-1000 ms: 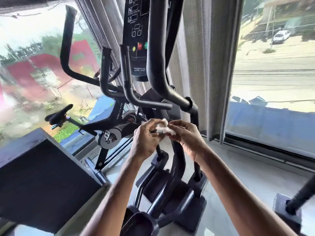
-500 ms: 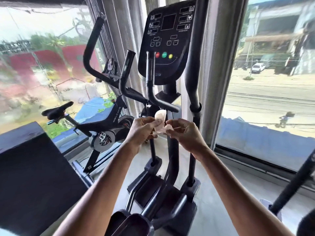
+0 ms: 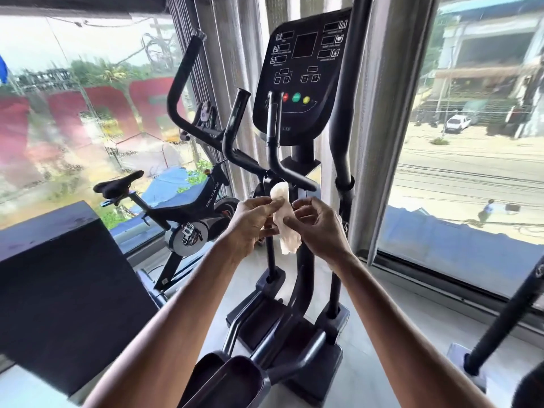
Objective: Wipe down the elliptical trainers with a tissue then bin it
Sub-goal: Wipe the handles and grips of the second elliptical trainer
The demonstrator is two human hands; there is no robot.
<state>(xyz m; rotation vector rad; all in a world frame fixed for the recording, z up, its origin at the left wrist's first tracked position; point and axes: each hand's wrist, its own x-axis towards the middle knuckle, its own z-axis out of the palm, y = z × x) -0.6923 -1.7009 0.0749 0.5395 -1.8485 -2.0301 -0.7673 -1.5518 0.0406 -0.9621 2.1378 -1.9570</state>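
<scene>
Tissue (image 3: 284, 222) now hangs longer, seemingly partly unfolded.

Windows: left window (image 3: 73, 119) far left of the left hand (image 3: 250, 223), right window (image 3: 471, 178) right of the right hand (image 3: 321, 228), bright daylight, sunlit street (image 3: 459, 169) outside | Curtains: grey pleated curtains (image 3: 391, 113) beyond both hands | Floor: pale, smooth floor (image 3: 371, 334) | Furniture: black exercise bike (image 3: 188, 207) left of the left hand; dark cabinet (image 3: 59, 290) nearer, lower left

exercise bike (image 3: 200, 206) left | black box (image 3: 59, 290) near-left | grey curtain (image 3: 382, 113) right
</scene>
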